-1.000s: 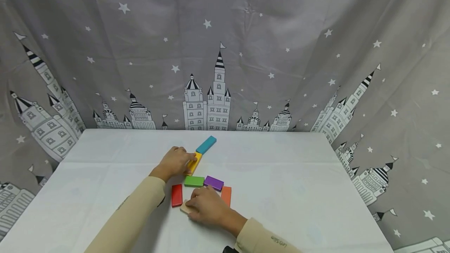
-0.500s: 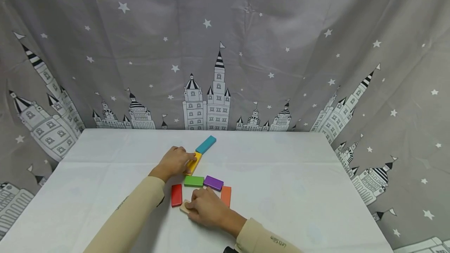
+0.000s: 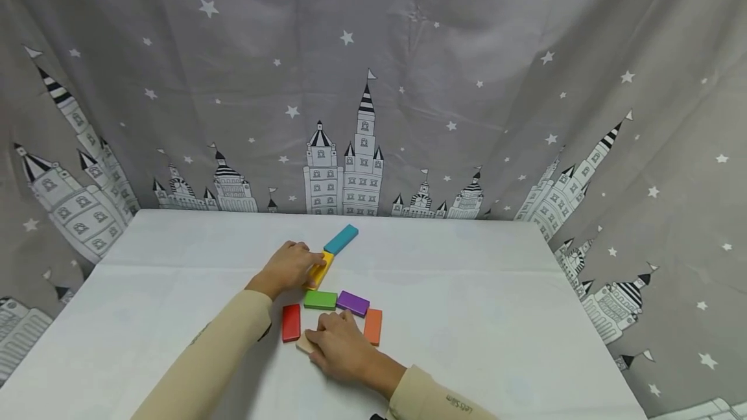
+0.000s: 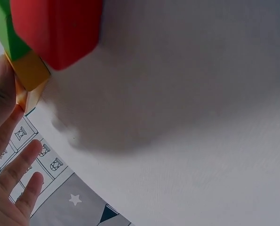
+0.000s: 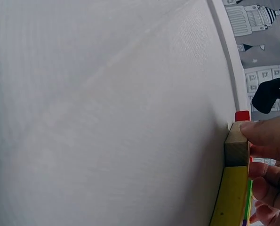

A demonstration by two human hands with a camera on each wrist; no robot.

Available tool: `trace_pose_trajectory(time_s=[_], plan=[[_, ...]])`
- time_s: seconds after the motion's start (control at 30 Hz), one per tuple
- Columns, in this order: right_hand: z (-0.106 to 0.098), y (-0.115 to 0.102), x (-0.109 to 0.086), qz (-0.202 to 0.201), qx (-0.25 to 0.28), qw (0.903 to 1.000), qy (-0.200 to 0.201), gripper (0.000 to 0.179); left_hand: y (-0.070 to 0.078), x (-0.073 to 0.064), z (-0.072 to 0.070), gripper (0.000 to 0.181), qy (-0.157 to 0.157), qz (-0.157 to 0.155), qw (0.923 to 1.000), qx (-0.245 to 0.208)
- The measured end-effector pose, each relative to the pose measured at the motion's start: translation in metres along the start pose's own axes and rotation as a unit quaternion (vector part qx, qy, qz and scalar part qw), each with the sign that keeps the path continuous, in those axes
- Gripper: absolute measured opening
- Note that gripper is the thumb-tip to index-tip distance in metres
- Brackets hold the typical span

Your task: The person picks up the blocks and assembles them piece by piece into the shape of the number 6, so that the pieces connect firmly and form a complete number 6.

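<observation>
My left hand point(image 3: 287, 268) pinches a yellow block point(image 3: 323, 268) between thumb and fingers on the white table. A blue block point(image 3: 341, 239) meets its far end, and a green block point(image 3: 320, 301) lies near its other end. My right hand point(image 3: 341, 349) holds a plain wooden block point(image 3: 304, 344), thumb on its edge in the right wrist view. There, a second yellow block point(image 5: 230, 197) lies right by the wooden one; the hand hides it in the head view. A red block point(image 3: 291, 323) lies left of the wooden block.
A purple block point(image 3: 353, 303) touches the green one's right end, and an orange block point(image 3: 373, 327) stands right of my right hand. Behind the white table point(image 3: 467, 303) hangs a grey curtain point(image 3: 455, 37) printed with castles and stars.
The head view shifts slightly. My right hand inches left, uncovering the orange block's near end; my left hand keeps its grip on the yellow block.
</observation>
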State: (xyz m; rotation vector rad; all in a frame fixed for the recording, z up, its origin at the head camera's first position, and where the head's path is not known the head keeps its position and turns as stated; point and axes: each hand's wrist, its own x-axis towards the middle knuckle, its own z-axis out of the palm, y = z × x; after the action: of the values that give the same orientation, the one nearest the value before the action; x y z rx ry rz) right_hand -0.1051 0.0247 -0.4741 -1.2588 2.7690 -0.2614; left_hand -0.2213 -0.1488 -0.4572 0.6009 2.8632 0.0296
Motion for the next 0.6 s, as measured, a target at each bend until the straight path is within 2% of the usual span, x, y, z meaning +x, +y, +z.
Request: trace_pose_trajectory(time_s=[0.3,0.6], plan=[[-0.001,-0.003,-0.002,0.01,-0.001,0.9999,0.007,0.038,-0.001,-0.002,0.0,0.047,0.0,0.004,0.9995,-0.031],[0.0,-0.002,-0.003,0.016,0.011,0.9998,0.009,0.038,-0.011,-0.021,-0.002,0.05,0.037,0.025,0.9962,-0.075]])
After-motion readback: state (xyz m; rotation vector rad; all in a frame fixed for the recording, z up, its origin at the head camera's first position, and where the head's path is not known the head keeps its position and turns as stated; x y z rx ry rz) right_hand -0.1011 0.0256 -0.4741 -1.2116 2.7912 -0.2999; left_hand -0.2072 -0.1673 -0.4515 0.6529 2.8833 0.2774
